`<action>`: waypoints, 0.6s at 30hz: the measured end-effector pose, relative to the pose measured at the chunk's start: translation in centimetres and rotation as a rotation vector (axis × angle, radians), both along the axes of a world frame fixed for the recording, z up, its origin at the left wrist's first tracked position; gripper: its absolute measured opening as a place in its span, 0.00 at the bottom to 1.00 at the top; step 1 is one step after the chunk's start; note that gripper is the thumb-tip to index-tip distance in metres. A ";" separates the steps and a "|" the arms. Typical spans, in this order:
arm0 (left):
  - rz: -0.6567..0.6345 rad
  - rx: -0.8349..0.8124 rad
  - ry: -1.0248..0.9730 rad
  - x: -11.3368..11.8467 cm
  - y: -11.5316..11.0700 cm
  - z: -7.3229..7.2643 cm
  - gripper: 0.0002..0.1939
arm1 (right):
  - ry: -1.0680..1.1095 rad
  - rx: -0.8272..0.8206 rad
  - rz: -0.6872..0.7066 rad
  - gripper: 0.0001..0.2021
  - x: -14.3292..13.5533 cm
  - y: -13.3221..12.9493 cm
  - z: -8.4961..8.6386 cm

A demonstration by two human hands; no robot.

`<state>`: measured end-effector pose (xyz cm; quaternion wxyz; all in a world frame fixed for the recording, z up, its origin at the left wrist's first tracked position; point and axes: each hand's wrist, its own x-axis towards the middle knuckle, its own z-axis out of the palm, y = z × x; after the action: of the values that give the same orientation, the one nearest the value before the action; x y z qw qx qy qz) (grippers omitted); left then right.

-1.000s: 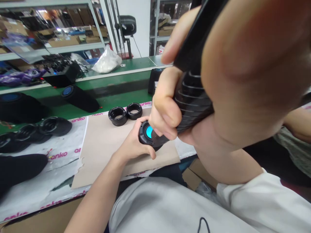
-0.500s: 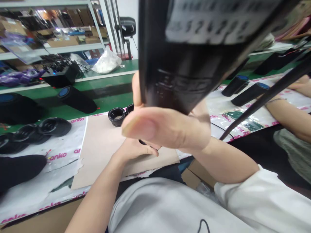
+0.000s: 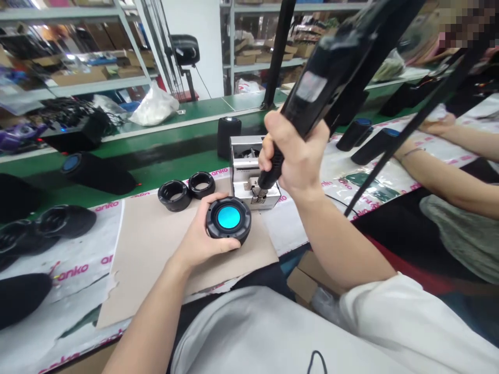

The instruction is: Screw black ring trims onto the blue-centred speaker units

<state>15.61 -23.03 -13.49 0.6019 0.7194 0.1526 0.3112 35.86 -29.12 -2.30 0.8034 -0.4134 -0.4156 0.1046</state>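
My left hand (image 3: 198,231) is wrapped around the side of a black round speaker end (image 3: 228,218) with a bright blue disc in its middle, which is over a sheet of cardboard (image 3: 152,259). In my right hand (image 3: 298,150) is a black electric screwdriver (image 3: 307,98), gripped round its body and tilted with its lower end down. That end is at the front of a silver screw feeder (image 3: 244,165); whether the bit touches it I cannot tell. Two black rings (image 3: 174,196) stand behind the speaker end, at the cardboard's far edge.
More black rings (image 3: 68,221) and a dark cloth-covered speaker body (image 3: 23,298) lie to the left. Cylindrical speakers (image 3: 97,171) stand and lean along the green bench (image 3: 179,150). At right are a co-worker's arms (image 3: 436,166). A dark slanted rod (image 3: 390,150) crosses the right side.
My right hand has moved down and away from the camera with the electric screwdriver, bringing its end to the screw feeder. The speaker end in my left hand, mostly hidden before, now shows.
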 end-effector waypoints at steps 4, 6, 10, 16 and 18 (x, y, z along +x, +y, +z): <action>0.014 0.008 0.005 -0.1 0.0 -0.3 0.51 | 0.041 -0.105 0.048 0.24 0.8 0.9 -2.6; 0.013 0.010 -0.009 -0.2 0.0 -0.4 0.50 | 0.063 -0.117 0.077 0.23 0.9 0.8 -3.2; 0.019 0.019 -0.047 -0.2 -0.1 -0.6 0.49 | 0.076 -0.172 0.195 0.22 1.1 0.2 -3.2; -0.004 0.035 -0.045 -0.2 -0.2 -0.8 0.50 | 0.112 0.138 0.224 0.16 -1.6 -1.8 3.0; -0.006 0.035 -0.047 -0.1 -0.2 -0.7 0.50 | 0.050 0.133 0.379 0.20 -2.8 -2.1 5.3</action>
<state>15.47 -23.26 -14.19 0.5934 0.7228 0.1310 0.3288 33.03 -31.24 3.02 0.8048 -0.2712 -0.4721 0.2366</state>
